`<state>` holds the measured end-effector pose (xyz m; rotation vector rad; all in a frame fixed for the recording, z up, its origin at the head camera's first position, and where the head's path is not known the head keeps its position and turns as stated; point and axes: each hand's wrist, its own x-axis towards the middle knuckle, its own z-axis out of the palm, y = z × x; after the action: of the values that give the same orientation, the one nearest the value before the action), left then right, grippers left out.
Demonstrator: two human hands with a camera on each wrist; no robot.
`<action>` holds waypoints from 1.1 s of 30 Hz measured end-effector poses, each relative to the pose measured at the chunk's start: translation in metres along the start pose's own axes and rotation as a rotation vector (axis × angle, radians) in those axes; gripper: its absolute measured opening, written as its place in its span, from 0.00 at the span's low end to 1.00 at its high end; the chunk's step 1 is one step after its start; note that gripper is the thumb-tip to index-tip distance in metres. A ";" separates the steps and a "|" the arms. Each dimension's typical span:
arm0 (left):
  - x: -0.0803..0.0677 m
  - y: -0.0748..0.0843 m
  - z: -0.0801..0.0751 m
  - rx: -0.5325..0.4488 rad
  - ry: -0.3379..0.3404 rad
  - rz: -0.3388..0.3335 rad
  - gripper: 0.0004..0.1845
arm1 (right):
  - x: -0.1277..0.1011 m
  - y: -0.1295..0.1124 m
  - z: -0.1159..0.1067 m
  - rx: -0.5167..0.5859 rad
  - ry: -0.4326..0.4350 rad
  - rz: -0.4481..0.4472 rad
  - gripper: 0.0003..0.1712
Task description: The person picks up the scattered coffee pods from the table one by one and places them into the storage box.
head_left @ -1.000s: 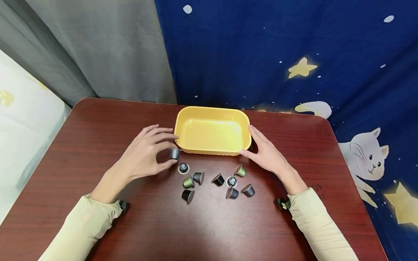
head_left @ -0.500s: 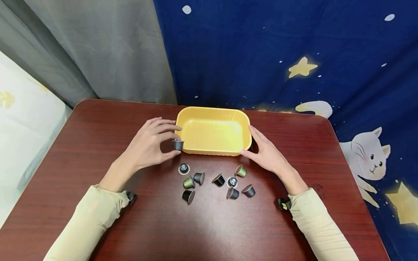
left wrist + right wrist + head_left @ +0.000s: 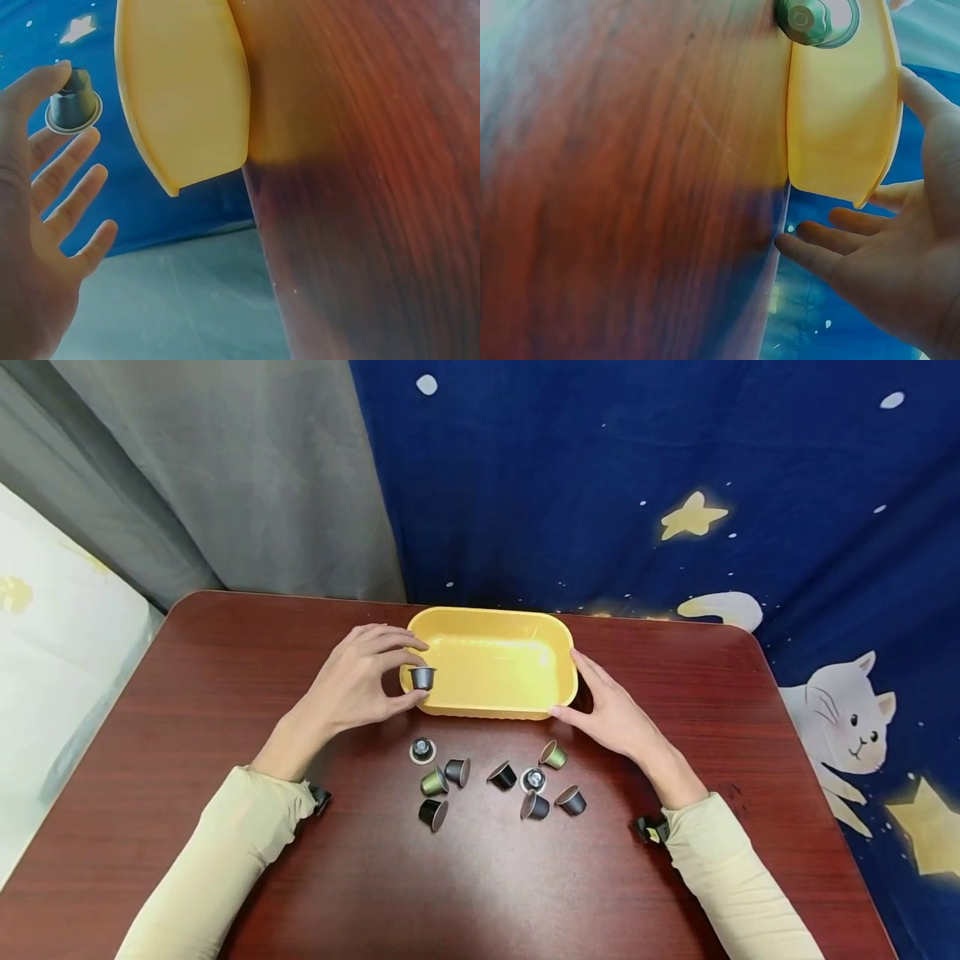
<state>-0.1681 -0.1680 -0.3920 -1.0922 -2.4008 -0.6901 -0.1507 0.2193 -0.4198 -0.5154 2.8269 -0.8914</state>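
Observation:
My left hand point(image 3: 356, 677) pinches a dark grey coffee capsule point(image 3: 423, 678) between thumb and fingers, over the left end of a yellow plastic bin point(image 3: 487, 681). In the left wrist view, this capsule point(image 3: 73, 109) sits between the thumb and index finger, and the other fingers are spread. My right hand point(image 3: 611, 710) holds the bin's right front corner, thumb at the front rim and fingers along the right side. The bin's visible floor is bare. In front of it lie loose capsules: a left group with a green capsule point(image 3: 434, 782), and a right group with another green capsule point(image 3: 553, 754).
Black capsules point(image 3: 432, 814) and grey capsules point(image 3: 572, 800) lie among the two groups on the dark red wooden table point(image 3: 480, 893). Behind the table's far edge hang a grey curtain point(image 3: 292, 477) and a blue curtain point(image 3: 540, 477).
My left hand has moved right and away from me with the grey capsule, from beside the bin's front left corner to over its left end. The right hand stays on the bin.

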 end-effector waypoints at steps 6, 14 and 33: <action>0.006 -0.004 0.006 -0.008 0.000 -0.009 0.19 | -0.001 0.000 -0.001 0.019 -0.027 -0.002 0.55; 0.016 -0.007 0.014 -0.004 0.008 0.010 0.18 | 0.000 0.001 -0.004 0.041 -0.022 0.054 0.54; 0.035 -0.006 0.029 0.035 -0.105 0.025 0.19 | 0.001 0.006 -0.001 0.086 -0.007 0.078 0.55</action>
<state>-0.1983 -0.1345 -0.3974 -1.1686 -2.4725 -0.5941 -0.1534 0.2245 -0.4226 -0.3933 2.7671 -0.9887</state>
